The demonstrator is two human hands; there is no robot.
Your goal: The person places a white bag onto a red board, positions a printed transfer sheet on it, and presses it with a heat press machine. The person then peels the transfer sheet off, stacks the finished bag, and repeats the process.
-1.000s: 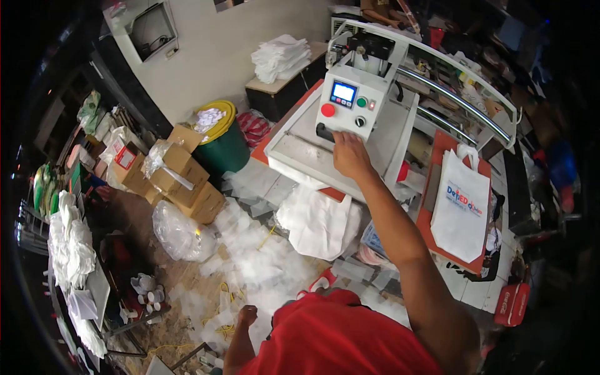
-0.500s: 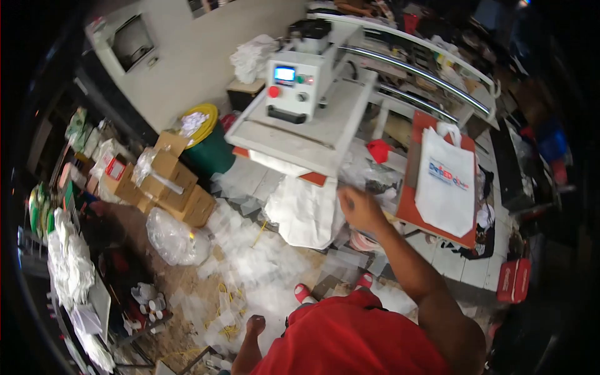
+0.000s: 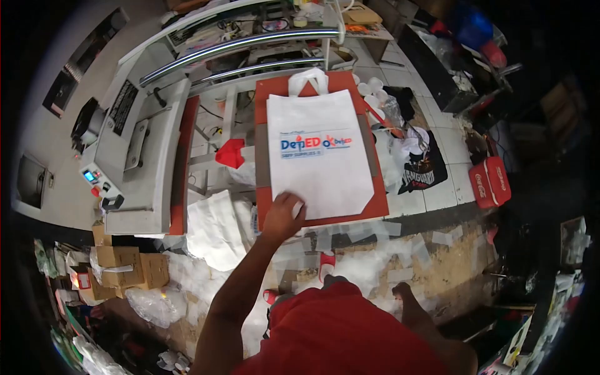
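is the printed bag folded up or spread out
Spread: the bag lies flat on the red board, print up, its handle sticking out past the top edge.

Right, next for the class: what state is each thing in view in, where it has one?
Bag: printed, lying flat, handle loop at its top
Board: under the bag, out beside the press
Display: lit
Left hand: at the bag's lower left corner, grip unclear
Right hand: apart from the bag
Black cloth: rumpled, on the tiles
Cooler: looks shut
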